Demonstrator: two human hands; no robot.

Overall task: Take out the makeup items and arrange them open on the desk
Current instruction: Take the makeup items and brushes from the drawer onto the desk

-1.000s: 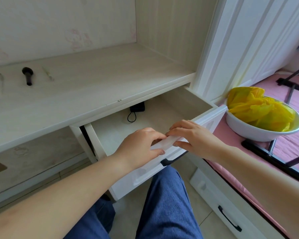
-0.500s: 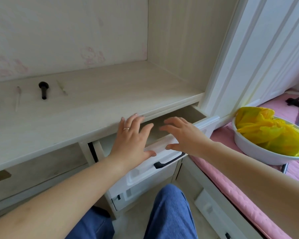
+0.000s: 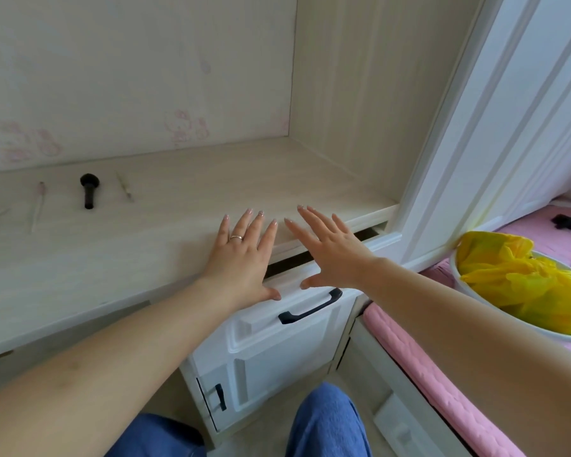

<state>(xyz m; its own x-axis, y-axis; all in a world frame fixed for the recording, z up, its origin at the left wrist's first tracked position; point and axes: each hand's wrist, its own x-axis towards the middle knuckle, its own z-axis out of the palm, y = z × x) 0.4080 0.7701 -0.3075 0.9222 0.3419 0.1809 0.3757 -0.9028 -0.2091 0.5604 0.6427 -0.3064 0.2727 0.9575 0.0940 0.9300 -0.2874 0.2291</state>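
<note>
Nearest: blue-trousered knees (image 3: 327,423) at the bottom edge of view, below the white drawer (image 3: 287,328). Drawer nearly closed, only a dark slit left under the desk's front edge; black handle (image 3: 310,308) free, untouched.

Left hand (image 3: 241,255): fingers straight and spread, holding nothing, thumb tip against the drawer's top rim, fingers laid over the front edge of the desk (image 3: 178,199). Ring on one finger. Right hand (image 3: 330,249): fingers straight and apart, empty, thumb on the drawer rim, fingertips reaching over the desk's front edge. Whether palms press or merely hover: cannot tell.

Farther, toward the desk's left edge and back: black brush (image 3: 89,191), short and stubby, head pointing to the wall. Just beside it on either side, a thin pale stick (image 3: 38,206) and a thinner pale implement (image 3: 125,191), each apart from the others. A blurred pale-blue object cut off at the far left edge; not identifiable.

Handling judgement: all three items light and rigid. Brush best taken at the handle, sparing the bristles. Thin sticks lie flat, liable to roll or slip; fingertip pinch at mid-length advised.

Right of the desk: white bowl (image 3: 475,305) holding crumpled yellow plastic (image 3: 521,282), on pink padding.
</note>
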